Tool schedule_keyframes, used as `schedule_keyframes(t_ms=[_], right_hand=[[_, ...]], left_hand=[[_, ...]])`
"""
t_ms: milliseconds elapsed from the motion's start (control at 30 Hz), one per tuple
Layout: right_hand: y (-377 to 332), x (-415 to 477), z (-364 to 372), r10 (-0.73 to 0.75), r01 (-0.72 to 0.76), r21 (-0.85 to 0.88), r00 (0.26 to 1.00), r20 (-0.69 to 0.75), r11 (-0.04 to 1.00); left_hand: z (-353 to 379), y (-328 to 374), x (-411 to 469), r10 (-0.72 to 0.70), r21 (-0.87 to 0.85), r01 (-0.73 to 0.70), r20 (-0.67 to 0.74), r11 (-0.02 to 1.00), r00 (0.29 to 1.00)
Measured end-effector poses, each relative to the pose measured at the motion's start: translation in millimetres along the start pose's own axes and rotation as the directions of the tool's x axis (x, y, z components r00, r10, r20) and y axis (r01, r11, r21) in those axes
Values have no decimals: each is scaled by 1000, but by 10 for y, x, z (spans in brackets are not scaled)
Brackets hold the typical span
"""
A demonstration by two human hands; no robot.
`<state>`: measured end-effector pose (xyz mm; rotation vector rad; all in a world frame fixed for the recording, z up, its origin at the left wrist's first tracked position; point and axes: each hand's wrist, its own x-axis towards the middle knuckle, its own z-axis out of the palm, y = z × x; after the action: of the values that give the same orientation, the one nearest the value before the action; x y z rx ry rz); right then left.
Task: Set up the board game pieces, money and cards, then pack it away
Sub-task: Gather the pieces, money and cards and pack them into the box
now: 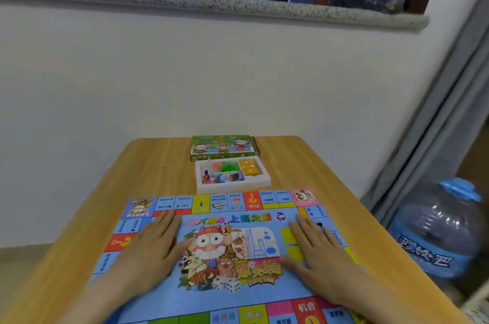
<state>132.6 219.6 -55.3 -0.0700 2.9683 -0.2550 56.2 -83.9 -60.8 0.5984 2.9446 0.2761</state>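
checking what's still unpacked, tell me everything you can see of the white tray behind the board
The tray is white, looks like moulded plastic or foam, rectangular, lying flat on the wooden table between the box and the board. Its compartments hold orange cards at the right, a blue card pack in front, green and pink pieces in the middle, pawns and a die at the left. The left hand and right hand are off it.

The colourful game board (227, 252) lies unfolded and flat at the near side, with the white tray (232, 187) holding pawns (206, 176), green houses (226, 167) and yellow cards (249, 167) just beyond it, and the green box (222, 149) farthest.
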Motion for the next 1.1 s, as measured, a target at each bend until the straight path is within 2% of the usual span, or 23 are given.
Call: schedule_keyframes(t_ms=[433,700,767,867,933,967,1000,1033,1100], right_hand=[[-102,39,77,15,-15,29,999,-28,999],[-428,25,200,-57,58,40,998,-33,997],[-562,43,227,-75,76,41,997,-24,996],[-687,60,266,-89,91,40,995,-50,995],[-719,61,288,-95,98,40,993,-69,994],[-736,50,287,-97,100,40,993,-75,994],[-753,44,291,-102,105,38,992,-77,994],[-767,42,296,-110,113,34,991,-80,993],[-809,29,301,-123,124,15,990,-71,992]], left_hand=[[133,120,36,-4,-22,3,-41,1000,999],[239,401,49,5,-47,-6,-33,999,999],[229,494,44,28,-112,-32,-37,993,999],[93,602,-5,31,-357,-52,-66,933,997],[-46,640,-56,-15,-608,25,21,793,1000],[-117,667,-79,-34,-679,90,95,729,995],[-190,714,-108,-37,-696,126,141,707,989],[-261,769,-115,-43,-671,134,151,729,988],[-337,881,-109,-59,-531,109,111,840,992]])
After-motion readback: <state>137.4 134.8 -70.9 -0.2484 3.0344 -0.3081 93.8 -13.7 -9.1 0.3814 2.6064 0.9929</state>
